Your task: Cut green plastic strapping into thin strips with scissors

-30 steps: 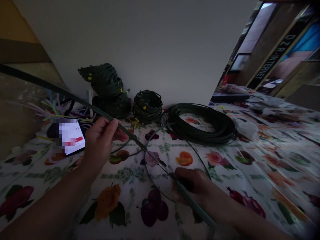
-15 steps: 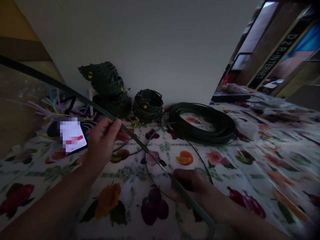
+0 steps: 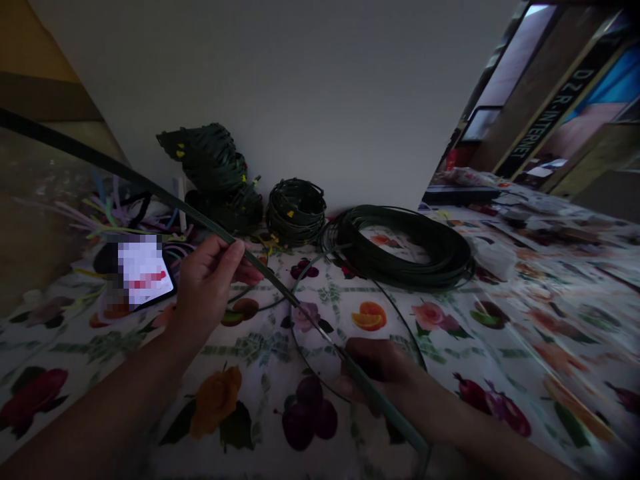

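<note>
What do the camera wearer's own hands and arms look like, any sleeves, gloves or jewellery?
The left hand and right hand are bare, without gloves. No sleeve shows on the left forearm or right forearm as far as the picture reaches, nor any watch or bracelet. No ring is visible, though some fingers are hidden or too dark to judge.
</note>
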`<state>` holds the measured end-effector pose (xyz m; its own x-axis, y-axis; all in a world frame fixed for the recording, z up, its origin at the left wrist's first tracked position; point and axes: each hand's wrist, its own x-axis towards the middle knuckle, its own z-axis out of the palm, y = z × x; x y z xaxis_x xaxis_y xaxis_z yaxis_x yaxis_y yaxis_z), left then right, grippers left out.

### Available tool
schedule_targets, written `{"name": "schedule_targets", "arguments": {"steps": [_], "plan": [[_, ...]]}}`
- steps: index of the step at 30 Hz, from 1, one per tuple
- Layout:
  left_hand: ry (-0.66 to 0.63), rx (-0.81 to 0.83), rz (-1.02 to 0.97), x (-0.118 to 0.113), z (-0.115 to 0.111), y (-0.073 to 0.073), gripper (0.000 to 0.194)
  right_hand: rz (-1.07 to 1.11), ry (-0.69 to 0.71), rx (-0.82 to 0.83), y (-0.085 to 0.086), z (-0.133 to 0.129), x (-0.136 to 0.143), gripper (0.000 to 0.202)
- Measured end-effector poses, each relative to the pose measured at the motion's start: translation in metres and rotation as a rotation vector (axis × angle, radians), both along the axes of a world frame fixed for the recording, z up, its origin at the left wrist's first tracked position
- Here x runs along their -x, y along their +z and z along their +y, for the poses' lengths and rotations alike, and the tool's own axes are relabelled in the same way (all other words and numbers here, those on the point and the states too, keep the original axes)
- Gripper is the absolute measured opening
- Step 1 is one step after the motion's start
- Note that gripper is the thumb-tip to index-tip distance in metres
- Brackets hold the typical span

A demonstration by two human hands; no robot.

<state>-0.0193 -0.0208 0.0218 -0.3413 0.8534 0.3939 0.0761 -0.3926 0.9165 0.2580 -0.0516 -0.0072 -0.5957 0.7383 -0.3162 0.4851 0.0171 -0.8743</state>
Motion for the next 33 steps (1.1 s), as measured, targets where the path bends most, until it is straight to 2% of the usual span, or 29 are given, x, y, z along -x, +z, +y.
{"name": "schedule_targets", "arguments": {"steps": [5,15,27,33], "plan": [[-0.005,0.002,0.007,0.001,0.000,-0.001,0.015,-0.022,0.019,-0.013,0.002,0.001,0.000,0.037],[0.002,0.020,0.008,0.001,0.000,-0.001,0.013,0.029,0.007,-0.007,-0.012,-0.002,0.001,0.040],[0.002,0.006,0.006,0.001,-0.001,0.001,0.013,0.053,-0.016,-0.004,-0.010,-0.003,0.004,0.039],[-0.004,0.004,0.017,0.000,-0.002,0.002,0.012,0.051,0.021,-0.008,-0.005,0.001,0.004,0.042]]}}
